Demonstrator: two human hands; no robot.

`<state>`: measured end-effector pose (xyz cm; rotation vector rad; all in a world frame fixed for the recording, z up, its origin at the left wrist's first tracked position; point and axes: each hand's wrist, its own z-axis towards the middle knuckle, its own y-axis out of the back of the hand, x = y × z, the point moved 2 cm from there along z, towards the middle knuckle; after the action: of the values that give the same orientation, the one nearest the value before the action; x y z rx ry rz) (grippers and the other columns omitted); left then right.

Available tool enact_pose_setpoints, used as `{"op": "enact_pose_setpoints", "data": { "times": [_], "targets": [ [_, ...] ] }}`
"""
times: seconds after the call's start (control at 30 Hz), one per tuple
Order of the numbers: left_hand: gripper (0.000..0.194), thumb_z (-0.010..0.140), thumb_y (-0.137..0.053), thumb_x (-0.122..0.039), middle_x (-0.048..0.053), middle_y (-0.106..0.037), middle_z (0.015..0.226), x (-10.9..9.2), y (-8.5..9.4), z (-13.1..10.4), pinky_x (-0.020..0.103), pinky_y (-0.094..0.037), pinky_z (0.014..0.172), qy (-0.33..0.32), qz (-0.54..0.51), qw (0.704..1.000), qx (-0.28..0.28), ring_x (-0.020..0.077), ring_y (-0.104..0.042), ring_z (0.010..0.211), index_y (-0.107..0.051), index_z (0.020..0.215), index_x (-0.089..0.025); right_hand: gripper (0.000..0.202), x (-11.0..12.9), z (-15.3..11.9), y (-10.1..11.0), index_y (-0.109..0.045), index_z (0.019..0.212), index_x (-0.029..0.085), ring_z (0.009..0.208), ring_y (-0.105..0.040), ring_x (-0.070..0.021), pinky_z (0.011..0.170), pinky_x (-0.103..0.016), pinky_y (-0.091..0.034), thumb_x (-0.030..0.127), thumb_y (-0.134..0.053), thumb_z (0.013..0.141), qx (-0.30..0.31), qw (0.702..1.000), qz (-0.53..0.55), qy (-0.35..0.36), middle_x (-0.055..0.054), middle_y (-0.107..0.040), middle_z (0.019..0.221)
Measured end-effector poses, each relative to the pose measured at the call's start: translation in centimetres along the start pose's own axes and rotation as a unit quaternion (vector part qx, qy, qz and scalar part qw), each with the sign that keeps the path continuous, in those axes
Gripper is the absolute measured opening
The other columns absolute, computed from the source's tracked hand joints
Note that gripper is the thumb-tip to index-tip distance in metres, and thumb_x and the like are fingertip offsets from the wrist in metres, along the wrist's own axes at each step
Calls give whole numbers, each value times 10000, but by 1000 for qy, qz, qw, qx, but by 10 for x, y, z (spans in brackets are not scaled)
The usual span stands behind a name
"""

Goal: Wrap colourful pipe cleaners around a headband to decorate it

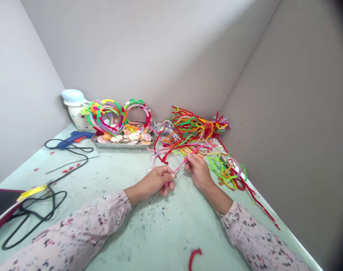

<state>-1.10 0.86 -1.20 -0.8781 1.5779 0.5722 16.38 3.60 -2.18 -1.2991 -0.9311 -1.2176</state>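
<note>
Near the middle of the table, my left hand [162,179] pinches one end of a pink pipe cleaner [180,166]. My right hand [196,168] is closed on the same pipe cleaner a little farther up, so it runs slanted between the two hands. Its upper part sticks out beyond my right fingers toward the pile. Just behind the hands lie loose pipe cleaners [194,126] in red, green, yellow, orange and silver. A pale curved band shows partly behind my left hand.
At the back, a metal tray [123,146] holds shells and colourful wrapped headbands [106,116]. Left of it stand a white jar [76,116] and a blue glue gun [72,140] with a black cord [54,203]. Green pipe cleaners [220,167] lie right; a red piece [194,258] lies in front.
</note>
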Motion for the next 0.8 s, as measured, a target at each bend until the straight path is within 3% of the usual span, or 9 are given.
{"op": "enact_pose_setpoints", "data": {
  "times": [0.5, 0.8],
  "targets": [
    [252, 779, -594, -386, -36, -592, 547, -5, -3, -4, 152, -282, 356, 7, 17, 999, 35, 46, -466, 338, -474, 784, -165, 287, 0, 1, -2, -567, 599, 183, 465, -416, -90, 444, -242, -300, 421, -699, 690, -8, 999, 30, -19, 34, -502, 525],
    [277, 785, -585, -399, -32, -591, 588, -2, -2, -3, 156, -311, 359, 5, 6, 1000, 20, 51, -485, 360, -487, 871, -155, 255, 2, 3, 0, -573, 612, 173, 451, -426, -73, 410, -203, -291, 374, -708, 692, -31, 996, 75, -23, 42, -499, 518]
  ]
}}
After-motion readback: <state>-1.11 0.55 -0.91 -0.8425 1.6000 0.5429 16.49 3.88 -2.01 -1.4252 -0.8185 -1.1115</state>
